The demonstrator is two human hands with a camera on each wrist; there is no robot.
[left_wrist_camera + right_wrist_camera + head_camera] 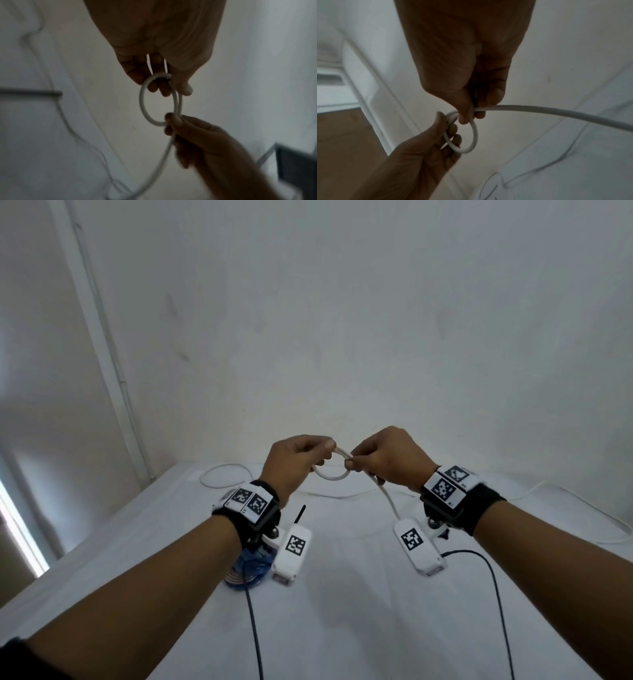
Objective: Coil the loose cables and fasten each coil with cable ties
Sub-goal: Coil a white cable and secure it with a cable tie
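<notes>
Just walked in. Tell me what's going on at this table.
A person is coiling a white cable above a white table. The left hand holds a small loop of it, and the right hand pinches the cable beside that loop while the loose length trails down to the table. No cable tie is on the coil yet. Another white cable lies loose near the wall.

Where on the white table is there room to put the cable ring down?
The widest bare patch of the table is the near middle, between the two black wires. By the blue roll it is crowded, and white cable loops along the wall edge. Left hand and right hand hold the white coil.
</notes>
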